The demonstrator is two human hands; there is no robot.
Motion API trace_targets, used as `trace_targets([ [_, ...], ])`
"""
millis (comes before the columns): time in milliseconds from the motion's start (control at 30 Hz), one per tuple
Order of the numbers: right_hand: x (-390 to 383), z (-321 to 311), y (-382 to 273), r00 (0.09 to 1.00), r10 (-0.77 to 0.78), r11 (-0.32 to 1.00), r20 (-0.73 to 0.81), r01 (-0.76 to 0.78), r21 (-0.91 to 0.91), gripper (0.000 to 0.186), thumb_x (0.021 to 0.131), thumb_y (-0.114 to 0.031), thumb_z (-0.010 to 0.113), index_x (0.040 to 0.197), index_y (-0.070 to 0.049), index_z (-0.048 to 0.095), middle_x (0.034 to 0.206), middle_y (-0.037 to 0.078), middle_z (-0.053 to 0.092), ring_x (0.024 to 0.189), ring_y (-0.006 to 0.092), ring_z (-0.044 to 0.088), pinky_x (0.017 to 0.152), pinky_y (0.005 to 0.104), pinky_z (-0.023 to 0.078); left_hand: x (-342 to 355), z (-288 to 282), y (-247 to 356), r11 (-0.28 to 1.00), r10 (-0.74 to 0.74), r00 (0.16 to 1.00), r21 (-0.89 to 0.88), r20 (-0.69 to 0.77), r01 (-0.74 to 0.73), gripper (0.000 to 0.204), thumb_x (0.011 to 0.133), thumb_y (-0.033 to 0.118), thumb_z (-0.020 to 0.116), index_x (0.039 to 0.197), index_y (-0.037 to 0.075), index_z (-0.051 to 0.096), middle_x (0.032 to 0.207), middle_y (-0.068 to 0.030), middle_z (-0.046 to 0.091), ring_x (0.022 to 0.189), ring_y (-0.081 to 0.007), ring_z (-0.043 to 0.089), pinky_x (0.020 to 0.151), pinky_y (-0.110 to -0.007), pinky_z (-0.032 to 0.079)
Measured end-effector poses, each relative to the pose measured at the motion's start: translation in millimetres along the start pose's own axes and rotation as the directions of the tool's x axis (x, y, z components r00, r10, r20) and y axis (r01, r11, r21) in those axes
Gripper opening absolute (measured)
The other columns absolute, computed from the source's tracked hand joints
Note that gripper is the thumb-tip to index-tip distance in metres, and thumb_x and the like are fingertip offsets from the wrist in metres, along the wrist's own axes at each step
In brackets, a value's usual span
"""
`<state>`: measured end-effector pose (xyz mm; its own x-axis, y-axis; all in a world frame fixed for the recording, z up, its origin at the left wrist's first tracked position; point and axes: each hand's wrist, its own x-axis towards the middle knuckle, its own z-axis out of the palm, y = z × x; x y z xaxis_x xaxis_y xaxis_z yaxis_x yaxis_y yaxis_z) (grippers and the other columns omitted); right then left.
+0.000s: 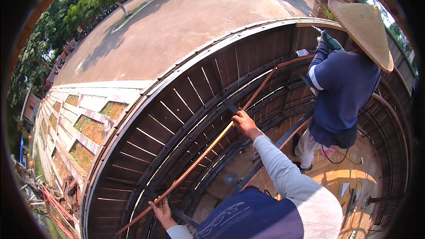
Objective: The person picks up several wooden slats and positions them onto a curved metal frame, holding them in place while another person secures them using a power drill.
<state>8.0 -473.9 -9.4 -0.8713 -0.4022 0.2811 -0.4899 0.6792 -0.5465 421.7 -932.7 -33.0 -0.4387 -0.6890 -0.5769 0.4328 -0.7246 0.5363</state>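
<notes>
A long, thin wooden strip (201, 157) runs slantwise along the inside of a curved dark plank wall (146, 137). My right hand (244, 123) is closed over its upper part, beside a dark metal bracket (230, 105). Lower down and to the left, my left hand (162, 211) grips the same strip between thumb and fingers. Beyond my right hand the strip continues up toward the far wall. Both forearms show pale grey sleeves.
At the right stands a co-worker in a straw hat (361, 31), holding a green power drill (332, 40). Dark metal rails (279, 144) cross below my right arm. Cables and tools (349, 194) lie on the floor. Outside are paving and planted beds (88, 126).
</notes>
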Motion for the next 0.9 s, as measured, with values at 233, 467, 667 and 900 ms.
trace_targets([
  [233, 9.3, -3.4, 6.0, 1.000, 0.027, 0.999, 0.009, -0.027, -0.021, 0.030, 0.085, -0.022, 0.077, 0.112, -0.011, 0.067, 0.118, 0.010, 0.058, 0.126, 0.0314, 0.054, 0.105, 0.0410, 0.049, 23.7, 11.4, -4.8, 0.996, -0.021, 1.000, 0.084, -0.018, 0.023, 0.053, 0.089, 0.053, 0.075, 0.096, 0.001, 0.066, 0.101, -0.0169, 0.072, 0.104, -0.0337, 0.070, 0.095, -0.050, 0.060],
  [467, 9.0, -1.5, 5.8, 1.000, 0.024, 1.000, -0.003, -0.024, -0.017, 0.030, 0.083, -0.021, 0.076, 0.110, -0.011, 0.068, 0.110, 0.009, 0.059, 0.119, 0.0304, 0.057, 0.101, 0.0416, 0.049, 27.9, 1.7, -0.1, 0.989, -0.042, 0.998, 0.137, -0.047, 0.048, 0.057, 0.090, 0.058, 0.072, 0.105, 0.003, 0.064, 0.116, -0.0165, 0.069, 0.110, -0.0362, 0.068, 0.089, -0.047, 0.060],
  [667, 9.1, -1.4, 8.7, 1.000, 0.012, 0.999, -0.023, -0.013, -0.038, 0.030, 0.083, -0.021, 0.076, 0.111, -0.012, 0.069, 0.110, 0.008, 0.060, 0.119, 0.0297, 0.057, 0.101, 0.0412, 0.050, 30.3, 1.2, -1.2, 0.989, -0.033, 0.999, 0.142, -0.027, 0.036, 0.056, 0.090, 0.057, 0.072, 0.104, 0.004, 0.064, 0.112, -0.0170, 0.070, 0.109, -0.0357, 0.068, 0.091, -0.048, 0.059],
  [900, 10.1, -3.7, 4.2, 1.000, 0.015, 0.999, -0.022, -0.016, -0.028, 0.028, 0.082, -0.020, 0.077, 0.109, -0.011, 0.070, 0.111, 0.007, 0.060, 0.119, 0.0290, 0.057, 0.102, 0.0406, 0.050, 30.1, -0.2, -0.8, 0.990, -0.030, 1.000, 0.136, -0.009, 0.031, 0.057, 0.089, 0.058, 0.073, 0.103, 0.003, 0.064, 0.111, -0.0171, 0.071, 0.107, -0.0340, 0.069, 0.092, -0.048, 0.059],
])
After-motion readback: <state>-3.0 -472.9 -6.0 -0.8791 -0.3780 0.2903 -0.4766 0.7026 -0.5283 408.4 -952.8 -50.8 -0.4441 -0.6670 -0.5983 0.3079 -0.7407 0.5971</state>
